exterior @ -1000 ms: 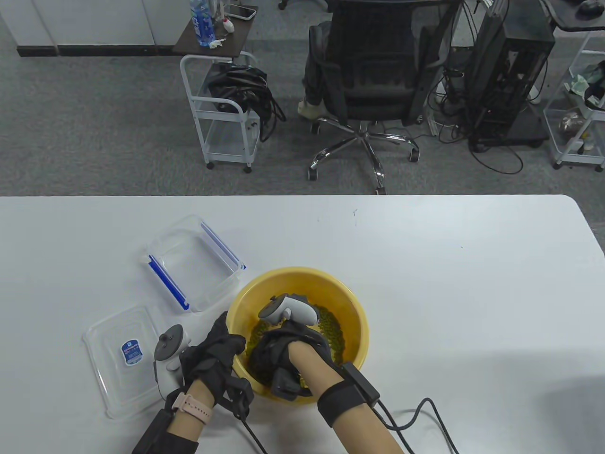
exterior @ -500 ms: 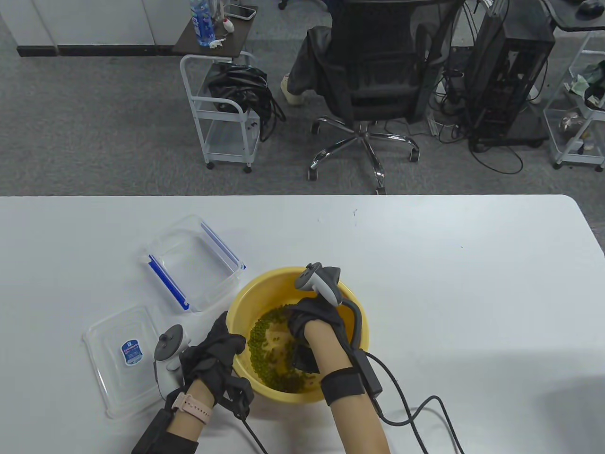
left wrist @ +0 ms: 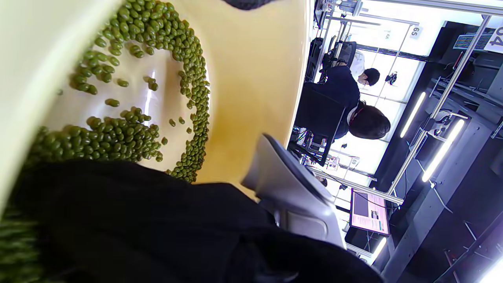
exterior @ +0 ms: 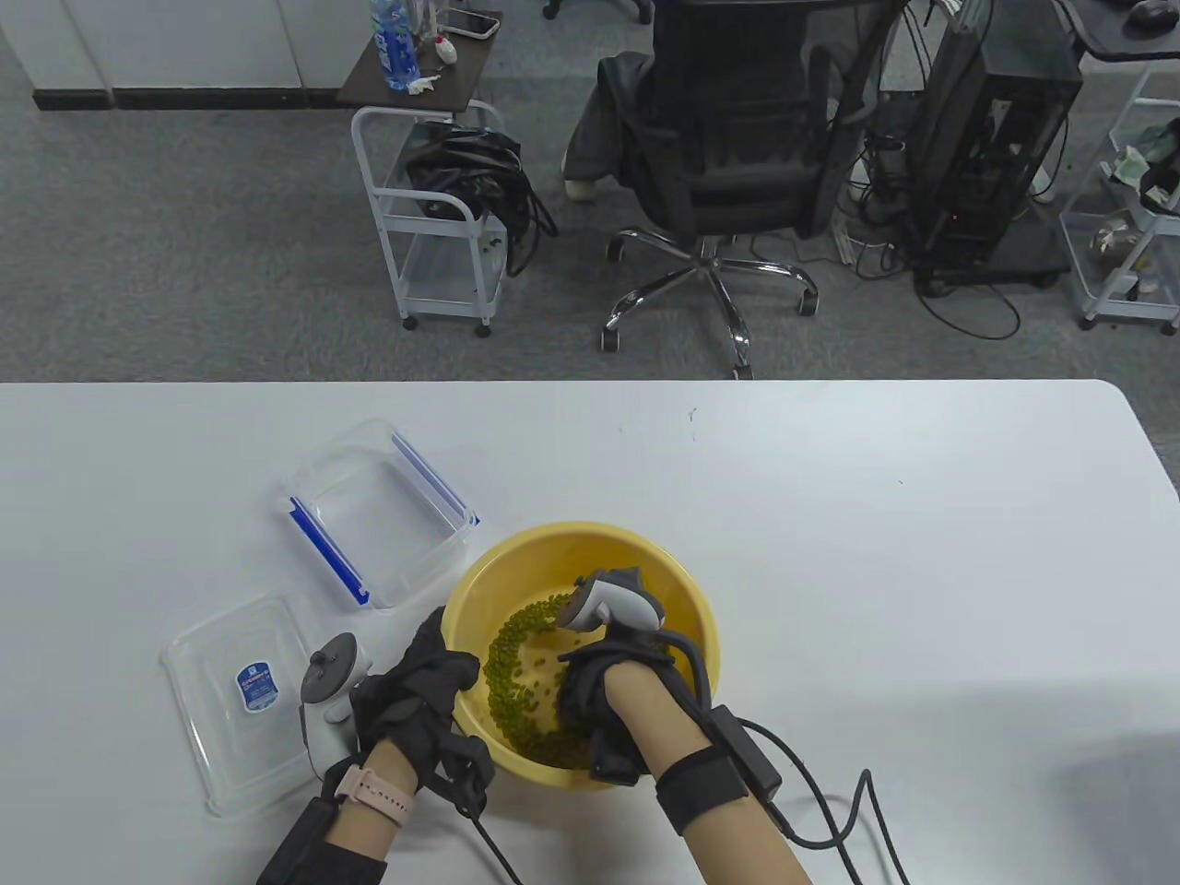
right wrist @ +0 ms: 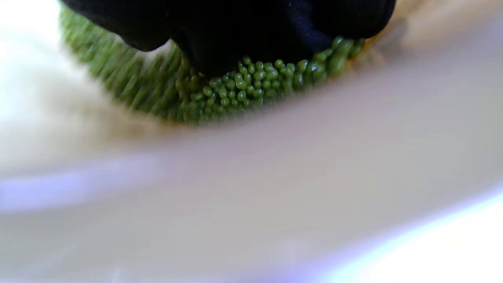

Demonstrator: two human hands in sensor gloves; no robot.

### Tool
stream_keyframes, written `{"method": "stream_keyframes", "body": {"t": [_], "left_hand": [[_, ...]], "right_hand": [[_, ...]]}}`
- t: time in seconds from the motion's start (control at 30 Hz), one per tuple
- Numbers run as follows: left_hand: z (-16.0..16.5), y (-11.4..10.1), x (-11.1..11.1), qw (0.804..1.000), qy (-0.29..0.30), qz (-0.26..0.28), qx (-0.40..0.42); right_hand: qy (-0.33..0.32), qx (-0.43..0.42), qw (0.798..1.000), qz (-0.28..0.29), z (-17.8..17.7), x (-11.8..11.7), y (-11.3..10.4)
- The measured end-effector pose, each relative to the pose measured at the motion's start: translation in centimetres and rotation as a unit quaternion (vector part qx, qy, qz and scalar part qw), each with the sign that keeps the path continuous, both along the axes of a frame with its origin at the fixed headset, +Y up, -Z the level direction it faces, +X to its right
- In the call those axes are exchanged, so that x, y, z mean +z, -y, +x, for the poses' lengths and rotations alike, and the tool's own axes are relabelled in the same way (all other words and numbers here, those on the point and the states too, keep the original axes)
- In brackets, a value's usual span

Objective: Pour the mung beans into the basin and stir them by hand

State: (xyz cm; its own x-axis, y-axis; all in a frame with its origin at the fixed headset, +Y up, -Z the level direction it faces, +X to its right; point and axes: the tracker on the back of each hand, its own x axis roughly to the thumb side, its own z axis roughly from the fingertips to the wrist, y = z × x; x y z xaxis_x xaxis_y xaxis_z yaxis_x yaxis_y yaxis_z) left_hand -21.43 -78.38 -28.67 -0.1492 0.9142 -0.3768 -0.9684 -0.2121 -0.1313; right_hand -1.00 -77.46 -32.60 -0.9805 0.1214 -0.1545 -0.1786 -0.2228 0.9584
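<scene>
Table view: left hand (exterior: 419,696) fingers grip basin (exterior: 687,599) rim; right hand (exterior: 599,691) fingers, spread unclear, touch mung beans (exterior: 516,659).

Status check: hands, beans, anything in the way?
Left hand grips the yellow basin rim. Right hand is down in the mung beans. Empty container and lid sit left, clear of the basin.

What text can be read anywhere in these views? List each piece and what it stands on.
"65": white tag on the overhead frame, left wrist view.
"69": small tag near the monitor, same view.
Blue sticker on the clear container lid: print too small to read.
Bottle label on the side cart: unreadable.
</scene>
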Motion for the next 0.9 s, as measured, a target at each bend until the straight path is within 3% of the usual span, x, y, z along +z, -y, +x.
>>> {"method": "stream_keyframes", "body": {"t": [0.1, 0.23, 0.37, 0.43, 0.6, 0.67, 0.73, 0.9], "left_hand": [[0.0, 0.0, 0.0, 1.0, 0.004, 0.0, 0.001], [0.0, 0.0, 0.0, 1.0, 0.005, 0.001, 0.0], [0.0, 0.0, 0.0, 1.0, 0.006, 0.001, 0.001], [0.0, 0.0, 0.0, 1.0, 0.006, 0.002, 0.001], [0.0, 0.0, 0.0, 1.0, 0.004, 0.001, 0.001], [0.0, 0.0, 0.0, 1.0, 0.002, 0.001, 0.001], [0.0, 0.0, 0.0, 1.0, 0.001, 0.001, 0.001], [0.0, 0.1, 0.0, 1.0, 0.0, 0.0, 0.001]], "right_hand": [[0.002, -0.064, 0.998, -0.021, -2.2, 0.1, 0.1], [0.109, -0.12, 0.987, -0.02, -4.0, -2.1, 0.0], [0.165, -0.09, 0.978, 0.088, -3.4, -5.2, -0.6], [0.175, -0.027, 0.971, 0.159, -2.3, -6.2, -0.7], [0.125, 0.053, 0.957, 0.258, 0.7, -6.5, -1.3], [0.126, 0.07, 0.958, 0.246, 1.9, -6.1, -1.5], [0.134, 0.084, 0.969, 0.19, 3.1, -5.4, -1.3], [0.102, 0.042, 0.989, 0.099, 4.1, -3.1, -1.1]]}}
